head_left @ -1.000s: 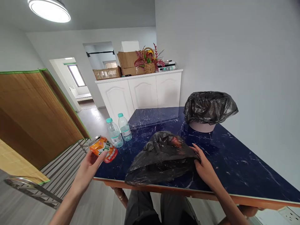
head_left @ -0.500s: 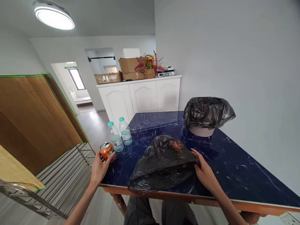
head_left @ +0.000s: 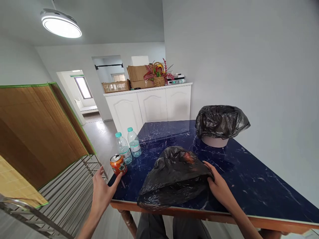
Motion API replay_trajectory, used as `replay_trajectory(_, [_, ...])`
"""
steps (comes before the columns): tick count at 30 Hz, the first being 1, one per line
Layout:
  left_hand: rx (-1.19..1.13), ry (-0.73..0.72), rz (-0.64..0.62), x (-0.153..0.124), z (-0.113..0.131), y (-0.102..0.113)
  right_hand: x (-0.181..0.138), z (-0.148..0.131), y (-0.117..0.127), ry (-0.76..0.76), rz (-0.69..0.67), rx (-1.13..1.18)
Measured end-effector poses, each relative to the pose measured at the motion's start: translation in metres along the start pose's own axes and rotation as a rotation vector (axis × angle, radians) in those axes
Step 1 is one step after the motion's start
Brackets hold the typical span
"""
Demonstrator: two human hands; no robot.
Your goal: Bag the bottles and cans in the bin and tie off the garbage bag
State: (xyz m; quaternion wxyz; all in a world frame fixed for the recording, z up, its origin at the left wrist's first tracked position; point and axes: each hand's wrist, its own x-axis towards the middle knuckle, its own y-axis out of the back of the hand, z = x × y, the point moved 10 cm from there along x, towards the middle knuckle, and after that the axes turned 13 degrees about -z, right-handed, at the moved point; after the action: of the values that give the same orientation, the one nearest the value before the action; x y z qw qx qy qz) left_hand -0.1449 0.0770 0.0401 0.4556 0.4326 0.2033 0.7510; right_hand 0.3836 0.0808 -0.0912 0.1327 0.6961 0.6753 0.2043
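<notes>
An orange drink can stands upright at the left edge of the dark blue marble table. My left hand hovers just below and beside it, fingers spread, holding nothing. A filled black plastic bag lies near the front edge of the table. My right hand grips the bag's right side, fingers curled into the plastic.
Two water bottles with teal caps stand behind the can. A bin lined with a black bag sits at the back right by the wall. A metal rack and bamboo screen are left of the table. White cabinets stand beyond.
My left hand has set the orange can upright on the table's left edge, let go of it and drawn back open. The right hand has stayed on the bag.
</notes>
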Motion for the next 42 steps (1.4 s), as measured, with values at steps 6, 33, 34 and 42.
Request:
replay_trajectory(6, [-0.080,-0.547,0.005,-0.065,0.136,0.019,-0.001,-0.003,-0.001,0.037,-0.011,-0.046])
replay_trajectory(33, [0.333,-1.105,-0.840,-0.061,0.297,-0.207,-0.003,-0.026,-0.009,0.121,-0.117,-0.009])
replay_trajectory(34, [0.376,-1.152,-0.830,-0.063,0.301,-0.210,-0.003,-0.025,-0.009,0.120,-0.113,-0.009])
replay_trajectory(42, [0.494,-1.232,-0.840,-0.062,0.311,-0.227,-0.003,-0.021,-0.009,0.095,-0.125,0.031])
